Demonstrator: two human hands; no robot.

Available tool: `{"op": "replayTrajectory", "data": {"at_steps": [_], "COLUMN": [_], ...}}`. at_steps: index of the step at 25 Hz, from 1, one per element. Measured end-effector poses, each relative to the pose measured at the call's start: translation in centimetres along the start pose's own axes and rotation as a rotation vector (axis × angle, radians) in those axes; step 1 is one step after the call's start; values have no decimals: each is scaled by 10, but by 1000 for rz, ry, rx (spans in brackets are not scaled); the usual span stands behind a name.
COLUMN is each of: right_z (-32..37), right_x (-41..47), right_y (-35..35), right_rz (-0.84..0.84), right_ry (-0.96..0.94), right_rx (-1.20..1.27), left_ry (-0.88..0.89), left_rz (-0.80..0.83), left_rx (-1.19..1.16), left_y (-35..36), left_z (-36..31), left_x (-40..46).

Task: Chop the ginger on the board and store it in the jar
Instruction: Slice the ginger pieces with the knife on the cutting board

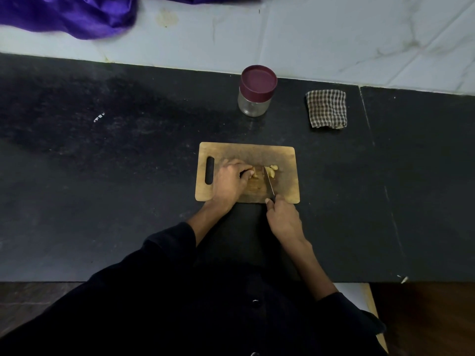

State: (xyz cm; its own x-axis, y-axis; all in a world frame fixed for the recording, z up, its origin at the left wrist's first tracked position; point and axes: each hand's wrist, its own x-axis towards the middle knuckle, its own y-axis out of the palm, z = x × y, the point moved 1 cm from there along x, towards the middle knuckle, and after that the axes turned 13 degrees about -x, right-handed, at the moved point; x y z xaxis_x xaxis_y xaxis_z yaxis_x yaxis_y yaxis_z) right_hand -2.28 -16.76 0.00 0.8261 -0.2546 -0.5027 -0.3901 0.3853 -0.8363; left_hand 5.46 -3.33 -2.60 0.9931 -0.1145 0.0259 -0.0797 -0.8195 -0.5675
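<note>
Left hand (230,182) pinching ginger (255,173) mid-board (282,155), right hand (282,219) gripping knife (268,182), blade pointing away, cut pieces (272,170) lying right of it, lidded jar (255,92) standing beyond on dark counter (115,176).

My feed is dim overall. The black desk (102,176) swallows most of the light, and only the pale tiled wall (308,34) behind it reads bright. A broad soft shadow lies across the desk's left half. The dark sleeve (167,253) is nearly featureless. The purple cloth (77,16) smears with blur at the top corner, and the desk's far edge bows from wide-angle distortion. The centre is reasonably sharp, though grainy.
</note>
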Motion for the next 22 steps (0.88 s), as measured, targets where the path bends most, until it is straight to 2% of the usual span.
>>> {"op": "replayTrajectory", "data": {"at_steps": [8,22], "right_z": [16,35], "right_x": [0,8], "right_y": [1,3], "right_rz": [-29,-115], "right_ry": [-108,-96], "right_rx": [9,-143], "left_ry": [-3,-20], "left_rz": [0,34], "left_rx": [-13,-15], "left_y": [-2,-5], "left_z": [0,-4], "left_x": [1,3]}}
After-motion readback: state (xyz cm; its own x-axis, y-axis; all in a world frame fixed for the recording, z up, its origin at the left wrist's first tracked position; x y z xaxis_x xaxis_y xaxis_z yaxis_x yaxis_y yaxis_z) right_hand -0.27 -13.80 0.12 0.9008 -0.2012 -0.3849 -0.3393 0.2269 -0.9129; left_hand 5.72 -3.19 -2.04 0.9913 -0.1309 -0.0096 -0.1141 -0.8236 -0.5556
